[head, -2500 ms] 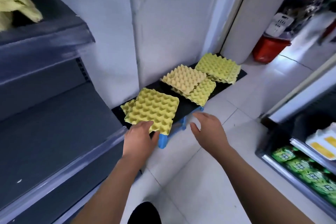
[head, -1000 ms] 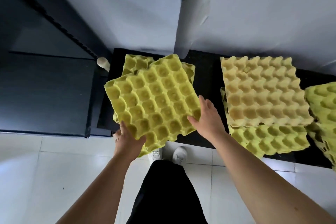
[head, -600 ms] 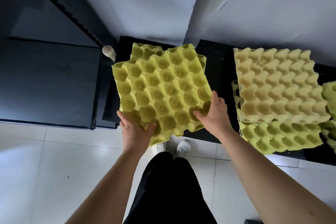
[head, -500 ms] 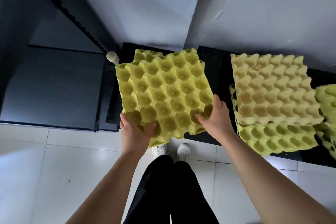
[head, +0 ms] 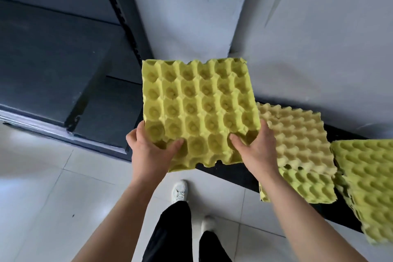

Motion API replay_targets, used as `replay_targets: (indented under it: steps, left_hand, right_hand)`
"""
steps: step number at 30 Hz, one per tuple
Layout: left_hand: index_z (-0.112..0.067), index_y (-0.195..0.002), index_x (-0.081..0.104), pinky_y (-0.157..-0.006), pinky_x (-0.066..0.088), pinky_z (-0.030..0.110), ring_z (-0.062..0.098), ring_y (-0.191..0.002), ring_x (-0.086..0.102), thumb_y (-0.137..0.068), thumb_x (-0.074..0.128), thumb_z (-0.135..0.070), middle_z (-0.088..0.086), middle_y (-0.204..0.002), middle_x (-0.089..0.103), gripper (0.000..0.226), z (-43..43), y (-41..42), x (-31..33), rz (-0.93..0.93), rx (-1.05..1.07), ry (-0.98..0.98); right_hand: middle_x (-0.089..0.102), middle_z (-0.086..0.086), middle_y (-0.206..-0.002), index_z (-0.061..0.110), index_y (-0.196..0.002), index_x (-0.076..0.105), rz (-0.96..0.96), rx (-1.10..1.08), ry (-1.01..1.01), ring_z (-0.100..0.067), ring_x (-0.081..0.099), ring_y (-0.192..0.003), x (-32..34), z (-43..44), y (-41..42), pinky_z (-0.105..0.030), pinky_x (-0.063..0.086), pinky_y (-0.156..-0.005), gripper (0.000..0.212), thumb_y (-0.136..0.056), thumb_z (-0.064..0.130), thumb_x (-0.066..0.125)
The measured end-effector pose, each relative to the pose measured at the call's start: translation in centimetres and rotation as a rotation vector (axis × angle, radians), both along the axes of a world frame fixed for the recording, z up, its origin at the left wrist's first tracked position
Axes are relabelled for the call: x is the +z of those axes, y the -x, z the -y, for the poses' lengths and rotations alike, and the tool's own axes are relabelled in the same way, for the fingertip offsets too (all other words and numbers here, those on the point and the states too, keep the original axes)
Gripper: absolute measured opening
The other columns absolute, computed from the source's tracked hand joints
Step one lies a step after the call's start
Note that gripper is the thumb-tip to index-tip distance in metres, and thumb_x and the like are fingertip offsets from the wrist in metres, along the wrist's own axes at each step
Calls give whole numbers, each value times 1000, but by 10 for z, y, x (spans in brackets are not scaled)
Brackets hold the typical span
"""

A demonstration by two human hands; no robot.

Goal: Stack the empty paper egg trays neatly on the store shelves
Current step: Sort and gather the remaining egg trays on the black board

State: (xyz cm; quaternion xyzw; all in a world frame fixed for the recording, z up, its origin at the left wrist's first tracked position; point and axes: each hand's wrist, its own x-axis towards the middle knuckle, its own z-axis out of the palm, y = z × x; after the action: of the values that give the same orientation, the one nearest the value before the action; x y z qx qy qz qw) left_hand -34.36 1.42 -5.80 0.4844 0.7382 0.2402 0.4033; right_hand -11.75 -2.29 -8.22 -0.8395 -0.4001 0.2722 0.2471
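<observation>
Dark shelf (head: 53, 59) left of the grip | green egg tray (head: 200, 108) lifted, cups up | pale tray pile (head: 295, 134) just right of the grip | left hand (head: 148, 151) and right hand (head: 257, 151) clasp the tray's near edge, thumbs on top

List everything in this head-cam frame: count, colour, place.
held egg tray: 1, yellow-green, lifted in front of the wall
pale egg tray: 1, beige, on top of a green tray, right of the held one
lower egg tray: 1 visible, yellow-green, under the beige one
egg tray stack: count unclear, yellow-green, far right
platform: 1, black, under the trays, along the wall
shelf: 1, dark grey, left
floor tiles: white, below
shoes: 2, white, on the floor
trousers: black, bottom centre
left hand: grips the held tray's near-left corner
right hand: grips its near-right corner
</observation>
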Motion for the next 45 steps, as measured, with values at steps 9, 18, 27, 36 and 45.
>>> replay_targets:
  steps: [9, 18, 27, 36, 45]
  left_hand:
    - [-27, -142, 37, -85, 40, 25, -26, -80, 42, -72, 84, -32, -8, -126, 30, 84, 85, 34, 79, 95, 199, -192]
    - [-22, -136, 48, -87, 37, 24, 10, -98, 50, -77, 81, -31, 2, -129, 42, 68, 105, 158, 118, 9, 380, -318]
    - [-18, -133, 49, -91, 39, 27, 16, -112, 51, -74, 82, -31, -2, -122, 47, 69, 88, 338, 143, 22, 486, -385]
    - [-35, -115, 57, -91, 51, 41, 15, -104, 61, -68, 74, -43, -6, -114, 63, 51, 42, 505, 154, 8, 480, -398]
    - [-9, -126, 55, -86, 40, 28, 13, -100, 54, -80, 77, -26, -8, -106, 56, 54, -76, 588, 137, 0, 532, -372]
  right_hand:
    - [46, -9, -136, 13, -142, 33, 84, 138, -218, -26, 39, -127, 82, 34, 33, -41, 37, -104, 78, -79, 42, 69]
    - [39, -13, -142, 10, -147, 23, 62, 378, -262, -28, 34, -132, 135, 21, 155, -45, 35, -108, 91, -78, 44, 71]
    - [42, -15, -138, 9, -146, 25, 67, 455, -303, -31, 38, -128, 165, -19, 340, -42, 37, -102, 86, -81, 42, 70]
    - [43, -14, -134, 11, -146, 25, -13, 458, -285, -29, 41, -123, 175, -61, 501, -43, 41, -99, 84, -81, 42, 69]
    - [38, -17, -139, 9, -149, 19, 1, 418, -289, -30, 38, -124, 169, -161, 581, -40, 38, -99, 85, -85, 39, 65]
